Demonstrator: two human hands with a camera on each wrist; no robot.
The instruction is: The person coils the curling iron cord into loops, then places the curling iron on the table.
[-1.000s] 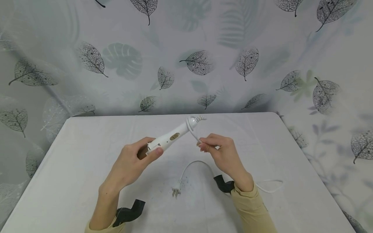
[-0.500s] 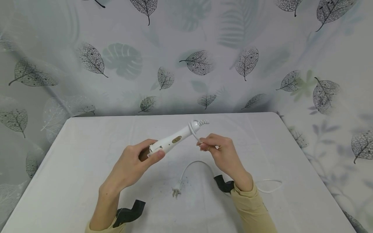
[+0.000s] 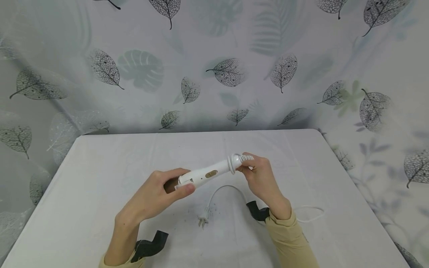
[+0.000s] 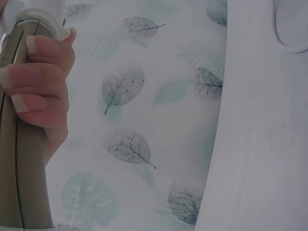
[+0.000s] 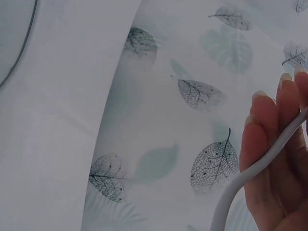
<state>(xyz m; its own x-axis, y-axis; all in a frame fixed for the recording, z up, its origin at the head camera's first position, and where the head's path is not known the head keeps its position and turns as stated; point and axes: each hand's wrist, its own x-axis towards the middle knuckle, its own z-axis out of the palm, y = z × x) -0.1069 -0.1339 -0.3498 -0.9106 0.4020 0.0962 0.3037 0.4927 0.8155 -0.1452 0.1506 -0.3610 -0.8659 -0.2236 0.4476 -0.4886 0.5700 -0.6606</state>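
Observation:
My left hand (image 3: 152, 195) grips a curling iron (image 3: 202, 176) above the table, its white handle pointing up to the right. In the left wrist view, fingers (image 4: 41, 74) curl round the brown barrel (image 4: 32, 168). A tan oval button sits on the handle, and a loop of white cord circles its tail end. At that end, my right hand (image 3: 263, 178) pinches the cord beside the ribbed sleeve. The right wrist view shows the white cord (image 5: 257, 166) running across the fingers of that hand.
A white table (image 3: 110, 167) lies under both hands. On it rest the two-pin plug (image 3: 202, 219) and a curved length of cord (image 3: 229, 186). Another cord loop (image 3: 311, 207) lies right of the right wrist. A leaf-patterned curtain (image 3: 207, 41) hangs behind.
The curling iron's tail end has swung down and right to my right hand. The cord stretch between handle and fingers has become a close wrap. My left hand has shifted slightly right.

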